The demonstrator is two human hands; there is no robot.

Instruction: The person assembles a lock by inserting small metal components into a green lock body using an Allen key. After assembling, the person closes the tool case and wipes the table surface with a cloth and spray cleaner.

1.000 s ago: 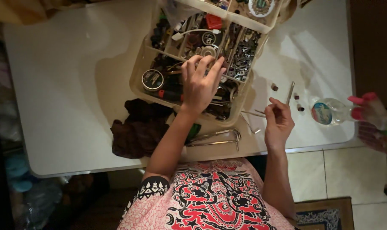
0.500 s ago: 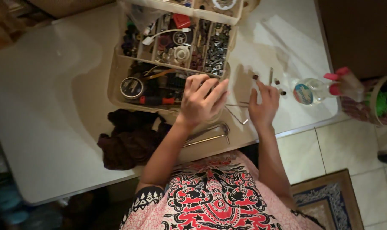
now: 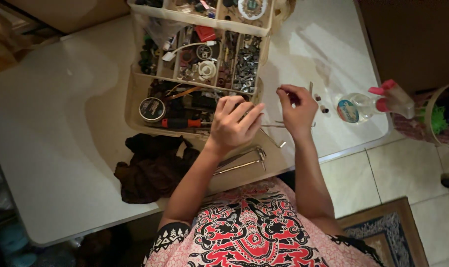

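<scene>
— What is the pale, smooth matt worktop (image 3: 61,148) made of?

— It looks like plastic or laminate, with a soft sheen. The translucent cream plastic compartment box (image 3: 135,101) at twelve o'clock is glossy along its walls.

— And inside it?

— Dull grey metal bits (image 3: 246,64), a round black glossy tin (image 3: 152,109) and a screwdriver with a shiny red plastic handle (image 3: 177,122).

— Near the left hand (image 3: 233,122)?

— Bright polished metal L-shaped keys (image 3: 244,160) at six o'clock of it. At eight o'clock lies a dark brown crumpled cloth (image 3: 152,165), matt and soft.

— At three o'clock?

— A clear glossy plastic spray bottle with a pink trigger (image 3: 363,105). The floor tiles (image 3: 382,173) are smooth and faintly glossy.
</scene>
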